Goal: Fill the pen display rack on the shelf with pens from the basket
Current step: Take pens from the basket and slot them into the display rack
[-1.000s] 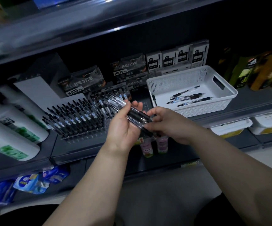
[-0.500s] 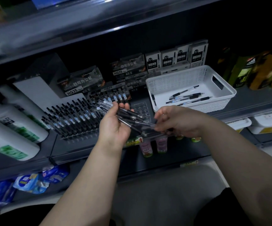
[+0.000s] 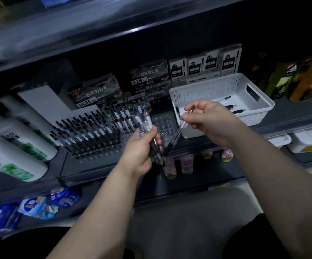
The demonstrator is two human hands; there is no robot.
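We are facing the tiered clear-plastic pen display rack [image 3: 99,155] on the dark shelf [image 3: 114,171], mostly filled with black pens [image 3: 87,131], with empty sockets [image 3: 163,126] showing at its right end. Our left hand [image 3: 139,154] is gripping a blurred bundle of clear-barrelled pens [image 3: 146,126], perhaps five or six. A single clear pen [image 3: 178,132] is sitting pinched in our right hand [image 3: 214,124], just beside that bundle and in front of the white perforated plastic basket [image 3: 256,117], where a few spare pens [image 3: 232,106] are lying. If the left grip is slackening while we are seating this pen, the bundle could spill. A tilted entry could miss its socket.
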